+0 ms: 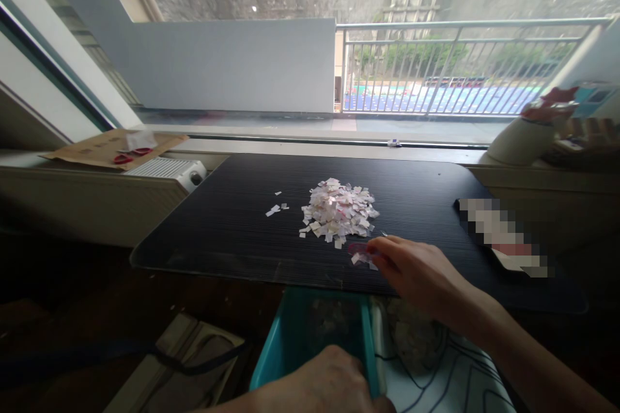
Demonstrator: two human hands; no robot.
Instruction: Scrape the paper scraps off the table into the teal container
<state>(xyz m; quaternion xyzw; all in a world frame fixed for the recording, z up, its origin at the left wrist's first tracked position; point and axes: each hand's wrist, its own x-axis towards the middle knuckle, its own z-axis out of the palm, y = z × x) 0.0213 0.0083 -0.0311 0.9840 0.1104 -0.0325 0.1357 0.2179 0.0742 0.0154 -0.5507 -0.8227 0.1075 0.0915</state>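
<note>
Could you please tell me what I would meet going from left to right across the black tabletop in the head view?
Loose paper scraps, the paper pile, the right hand, a blurred-out object.

The head camera looks forward and down, close above the hands (414,266), across the dark table (227,226).

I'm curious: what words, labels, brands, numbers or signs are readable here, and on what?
Nothing can be read.
Flat brown paper sheet: dark marks, too blurred.
Small white-and-blue item on the white windowsill: too small.
Flat dark-edged object on the black tabletop: pixelated.
Heap of white paper scraps: no legible print.
</note>
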